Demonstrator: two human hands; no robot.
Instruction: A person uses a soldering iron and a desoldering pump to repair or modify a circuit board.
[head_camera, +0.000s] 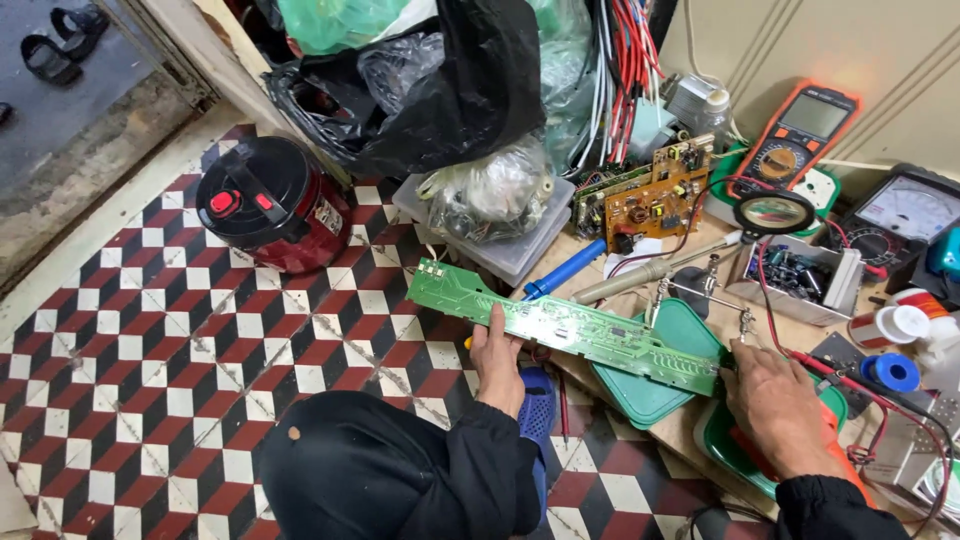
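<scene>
Black-clad knee (370, 470) fills the near edge, with a black sleeve on each side of it. Just beyond, the left hand (497, 362) grasps the near edge of a long green circuit board (560, 325), thumb up on its face at about the middle. The right hand (778, 408) is closed around the board's right end, fingers curled over it. So held, the board slants from far left to near right, above the edge of a low wooden bench (690, 425) and a green plastic lid (655, 385).

Left of the bench, the floor (150, 380) is tiled in red, black and white checks, and a red cooker with a black lid (270, 203) stands on it; further left a grey doorstep shows sandals.

Beyond the board lie a blue-handled soldering iron (565, 270), a brown populated board (655, 195) and a round magnifier (774, 212). An orange multimeter (800, 135) and a black dial meter (900, 215) sit far right. Black and green plastic bags (430, 80) are heaped at the far side, beside red and white wires (625, 70). Solder reels (890, 350) lie at the right.
</scene>
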